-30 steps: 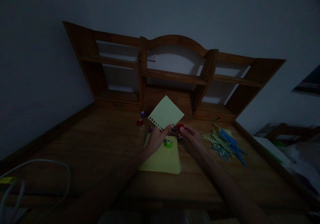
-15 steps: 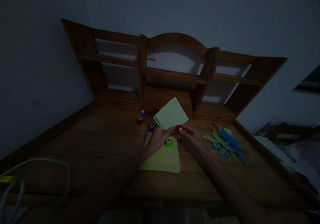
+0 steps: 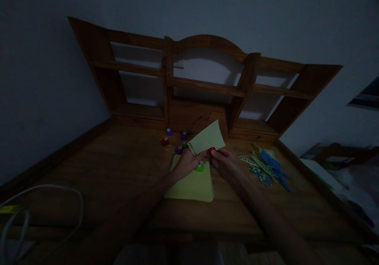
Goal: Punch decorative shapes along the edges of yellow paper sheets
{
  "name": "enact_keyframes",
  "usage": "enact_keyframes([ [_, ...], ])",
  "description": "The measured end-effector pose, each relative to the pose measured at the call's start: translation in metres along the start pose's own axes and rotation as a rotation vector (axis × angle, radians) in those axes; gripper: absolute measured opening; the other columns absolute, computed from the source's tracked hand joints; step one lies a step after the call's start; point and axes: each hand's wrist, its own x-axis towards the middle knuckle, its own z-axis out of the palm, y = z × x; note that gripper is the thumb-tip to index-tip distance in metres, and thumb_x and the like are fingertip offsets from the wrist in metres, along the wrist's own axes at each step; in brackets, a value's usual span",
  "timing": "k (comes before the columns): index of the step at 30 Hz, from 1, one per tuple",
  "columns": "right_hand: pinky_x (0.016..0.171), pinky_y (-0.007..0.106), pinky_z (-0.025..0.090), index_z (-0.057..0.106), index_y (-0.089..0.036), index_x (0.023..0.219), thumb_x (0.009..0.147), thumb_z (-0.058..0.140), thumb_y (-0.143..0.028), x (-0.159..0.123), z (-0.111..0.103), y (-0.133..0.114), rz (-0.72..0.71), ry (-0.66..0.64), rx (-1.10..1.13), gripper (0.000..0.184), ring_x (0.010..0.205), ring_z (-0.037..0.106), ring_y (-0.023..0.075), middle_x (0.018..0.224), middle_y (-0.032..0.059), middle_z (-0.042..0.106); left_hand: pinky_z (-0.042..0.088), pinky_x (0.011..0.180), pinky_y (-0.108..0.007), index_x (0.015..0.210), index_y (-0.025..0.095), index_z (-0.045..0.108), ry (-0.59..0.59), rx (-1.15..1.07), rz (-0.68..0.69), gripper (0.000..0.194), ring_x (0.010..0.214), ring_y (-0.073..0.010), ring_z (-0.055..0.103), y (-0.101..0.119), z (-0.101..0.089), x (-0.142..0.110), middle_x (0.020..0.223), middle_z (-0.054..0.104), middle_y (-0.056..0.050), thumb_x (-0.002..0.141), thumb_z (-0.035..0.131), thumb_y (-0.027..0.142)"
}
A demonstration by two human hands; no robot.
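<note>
My left hand (image 3: 189, 162) is closed on a pale yellow sheet of paper (image 3: 209, 138), which has a row of punched holes along its left edge. My right hand (image 3: 226, 160) grips a small red paper punch (image 3: 211, 151) at the sheet's lower edge, thumb on top. Whether the paper sits inside the punch's slot is hidden. Beneath my hands lies a stack of yellow paper (image 3: 189, 186) with a bright green paper punch (image 3: 199, 167) on it, partly covered by my left hand.
Several more punches stand behind the stack, including a red one (image 3: 165, 141) and a purple one (image 3: 169, 131). Blue and yellow paper strips (image 3: 271, 166) are heaped on the right. A wooden shelf unit (image 3: 207, 85) lines the desk's back; a white cable (image 3: 79, 202) curves at left.
The held sheet has tilted and turned, so it looks narrower and its row of holes has shifted right. Purple and green punches behind it have come into view. Both hands keep their grip.
</note>
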Motion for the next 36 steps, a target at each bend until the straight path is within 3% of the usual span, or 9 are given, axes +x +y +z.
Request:
enact_keyframes([
  [8, 0.045, 0.024, 0.029, 0.062, -0.018, 0.067, 0.069, 0.077, -0.037, -0.001, -0.002, 0.001, 0.020, 0.012, -0.025, 0.025, 0.046, 0.041, 0.0085, 0.056, -0.0022, 0.056, 0.043, 0.099, -0.034, 0.109, 0.022, 0.064, -0.059, -0.028, 0.028, 0.028, 0.110, -0.0200, 0.059, -0.003, -0.001, 0.000, 0.115, 0.066, -0.006, 0.082, 0.058, 0.026],
  [19, 0.044, 0.023, 0.023, 0.062, -0.016, 0.070, 0.071, 0.077, -0.032, 0.002, -0.005, 0.006, 0.018, -0.001, 0.020, 0.022, 0.046, 0.036, 0.0065, 0.055, -0.0034, 0.050, 0.043, 0.101, -0.034, 0.112, 0.023, 0.064, -0.088, 0.026, 0.057, 0.031, 0.113, -0.0210, 0.058, -0.013, 0.000, 0.000, 0.115, 0.067, -0.005, 0.081, 0.060, 0.027],
  [24, 0.049, 0.025, 0.030, 0.058, -0.017, 0.061, 0.070, 0.078, -0.032, 0.000, -0.005, 0.004, 0.031, -0.005, 0.062, 0.026, 0.048, 0.038, 0.0082, 0.052, -0.0041, 0.047, 0.044, 0.099, -0.033, 0.113, 0.020, 0.063, -0.108, -0.021, 0.023, 0.032, 0.110, -0.0203, 0.060, -0.007, 0.003, -0.003, 0.116, 0.067, -0.005, 0.083, 0.058, 0.029],
  [32, 0.044, 0.023, 0.025, 0.061, -0.016, 0.067, 0.068, 0.079, -0.028, 0.001, -0.012, 0.007, 0.092, 0.048, 0.084, 0.021, 0.046, 0.034, 0.0065, 0.056, -0.0043, 0.050, 0.044, 0.098, -0.034, 0.110, 0.019, 0.063, -0.055, -0.143, -0.161, 0.034, 0.108, -0.0216, 0.061, 0.008, 0.003, -0.006, 0.119, 0.065, -0.007, 0.086, 0.053, 0.041],
  [36, 0.044, 0.024, 0.026, 0.061, -0.016, 0.067, 0.066, 0.080, -0.028, 0.003, -0.014, 0.010, 0.093, 0.064, 0.079, 0.022, 0.047, 0.036, 0.0063, 0.059, -0.0035, 0.054, 0.043, 0.099, -0.032, 0.111, 0.019, 0.062, -0.014, -0.168, -0.149, 0.033, 0.109, -0.0205, 0.060, 0.009, 0.001, -0.005, 0.120, 0.065, -0.007, 0.086, 0.055, 0.039],
])
